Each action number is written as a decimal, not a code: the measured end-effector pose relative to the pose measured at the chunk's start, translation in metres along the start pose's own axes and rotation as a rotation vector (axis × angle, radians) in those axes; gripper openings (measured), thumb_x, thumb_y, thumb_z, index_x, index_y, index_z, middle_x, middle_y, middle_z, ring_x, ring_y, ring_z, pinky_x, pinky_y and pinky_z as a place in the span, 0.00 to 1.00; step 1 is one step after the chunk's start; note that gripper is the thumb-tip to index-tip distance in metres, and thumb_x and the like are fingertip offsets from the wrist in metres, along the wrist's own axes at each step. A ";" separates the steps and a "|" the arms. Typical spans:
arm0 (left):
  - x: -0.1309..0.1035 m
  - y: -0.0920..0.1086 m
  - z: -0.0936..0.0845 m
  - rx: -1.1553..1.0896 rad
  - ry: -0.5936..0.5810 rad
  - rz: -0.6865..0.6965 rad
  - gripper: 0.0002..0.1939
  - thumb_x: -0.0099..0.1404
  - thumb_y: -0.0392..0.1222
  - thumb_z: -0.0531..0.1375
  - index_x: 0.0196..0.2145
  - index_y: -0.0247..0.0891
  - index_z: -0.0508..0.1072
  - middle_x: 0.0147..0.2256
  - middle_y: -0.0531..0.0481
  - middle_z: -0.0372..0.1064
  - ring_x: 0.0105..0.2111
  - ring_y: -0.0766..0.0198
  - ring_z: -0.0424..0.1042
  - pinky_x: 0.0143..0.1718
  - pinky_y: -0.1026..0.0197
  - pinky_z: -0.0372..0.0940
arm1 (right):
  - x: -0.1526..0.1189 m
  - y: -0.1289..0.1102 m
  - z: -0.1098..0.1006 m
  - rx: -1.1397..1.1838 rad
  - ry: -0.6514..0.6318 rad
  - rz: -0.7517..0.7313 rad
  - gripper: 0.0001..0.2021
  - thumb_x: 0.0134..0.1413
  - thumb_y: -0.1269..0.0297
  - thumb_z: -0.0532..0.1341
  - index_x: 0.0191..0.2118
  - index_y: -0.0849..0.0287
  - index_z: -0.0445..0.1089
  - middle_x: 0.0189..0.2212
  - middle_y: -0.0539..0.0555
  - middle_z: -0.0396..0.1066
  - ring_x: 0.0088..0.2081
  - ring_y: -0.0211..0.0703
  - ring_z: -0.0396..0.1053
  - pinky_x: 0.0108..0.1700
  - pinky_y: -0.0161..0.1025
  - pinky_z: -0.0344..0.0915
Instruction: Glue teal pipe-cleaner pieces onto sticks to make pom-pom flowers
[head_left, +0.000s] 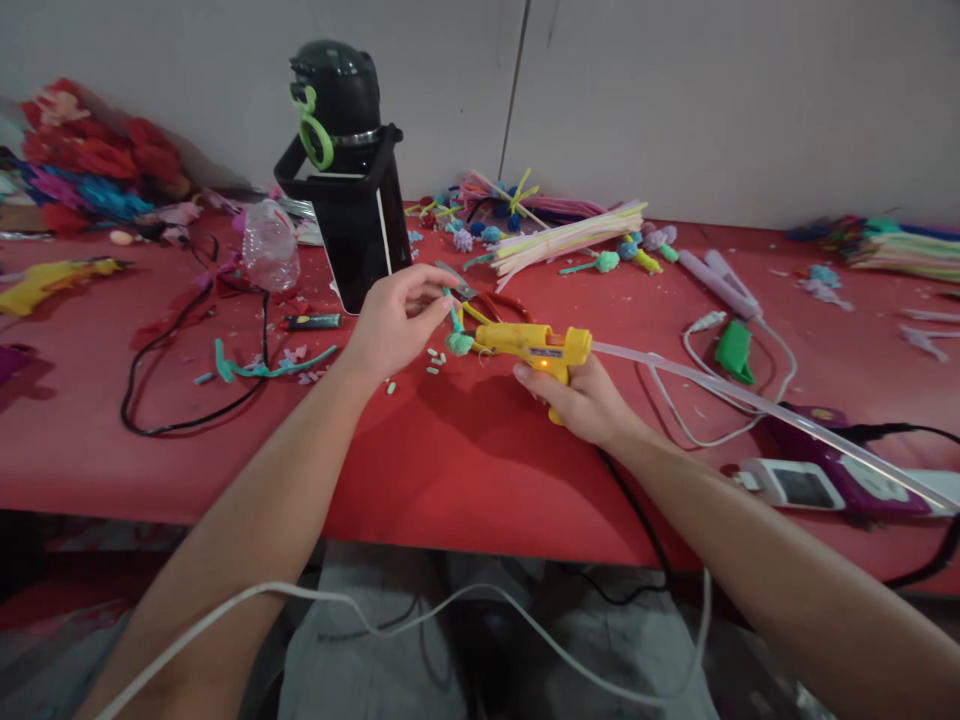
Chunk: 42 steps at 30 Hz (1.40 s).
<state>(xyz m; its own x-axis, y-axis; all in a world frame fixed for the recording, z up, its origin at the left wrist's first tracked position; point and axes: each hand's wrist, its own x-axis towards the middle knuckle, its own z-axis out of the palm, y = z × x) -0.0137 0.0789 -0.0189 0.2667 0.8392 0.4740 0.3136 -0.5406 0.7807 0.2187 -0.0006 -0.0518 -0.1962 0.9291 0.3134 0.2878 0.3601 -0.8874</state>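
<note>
Left fingers [433, 316]: pinching 1 teal stem [454, 320] | right fingers [540, 382]: gripping 1 glue gun [517, 340] | 1 glue stick [735, 392]

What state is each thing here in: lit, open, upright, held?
Glue gun: light on, held in right hand.
Glue stick: loaded, protruding behind.
Green pom-pom: stem pinched by left hand.
Flask: upright, lidded.
Lilac straightener: arms apart.
Other gun: lying, unheld.
Red-handled tool: lying, partly hidden.

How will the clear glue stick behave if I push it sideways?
The glue stick is probably springy: it bends slightly behind the gun but otherwise runs nearly straight. Being thin, it should be light. Its shiny surface may be slippery.
</note>
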 end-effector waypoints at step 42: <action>0.008 -0.005 -0.017 -0.009 0.158 -0.043 0.08 0.65 0.34 0.61 0.42 0.40 0.75 0.35 0.49 0.78 0.33 0.63 0.78 0.39 0.59 0.77 | -0.035 -0.026 -0.048 -0.581 -0.186 -0.035 0.13 0.67 0.54 0.61 0.32 0.53 0.73 0.27 0.53 0.76 0.26 0.44 0.71 0.27 0.43 0.63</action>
<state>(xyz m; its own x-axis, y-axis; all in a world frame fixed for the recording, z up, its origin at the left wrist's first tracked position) -0.0288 0.0890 -0.0123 0.1060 0.8607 0.4979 0.3129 -0.5041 0.8049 0.2626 -0.0383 -0.0236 -0.3600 0.9046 0.2282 0.7323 0.4256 -0.5316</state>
